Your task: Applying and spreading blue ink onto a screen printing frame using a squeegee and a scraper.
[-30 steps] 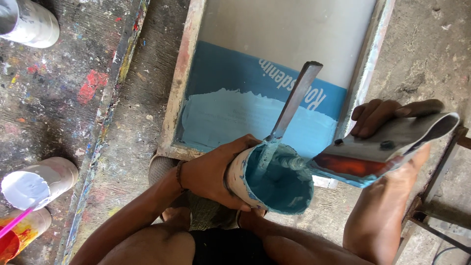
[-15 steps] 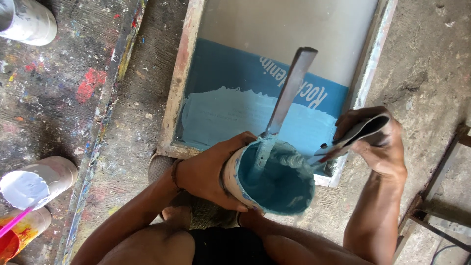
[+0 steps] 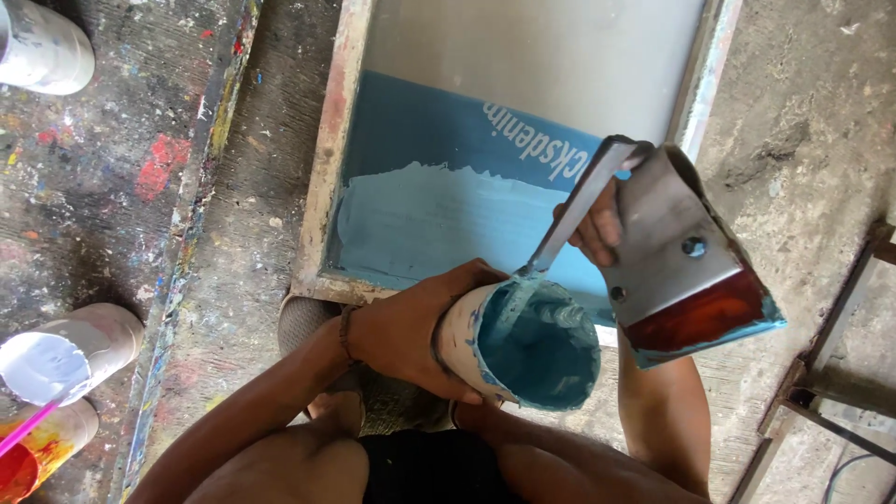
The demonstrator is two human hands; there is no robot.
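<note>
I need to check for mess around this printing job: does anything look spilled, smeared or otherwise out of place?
No fresh spill shows. The blue ink lies inside the screen frame. The left hand holds the ink tub tilted, its outside smeared blue. The squeegee in the right hand has ink on its edge. The floor carries old paint splashes.

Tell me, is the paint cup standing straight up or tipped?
Tipped. The left hand holds the paint cup leaning over, its blue inside facing us.
</note>
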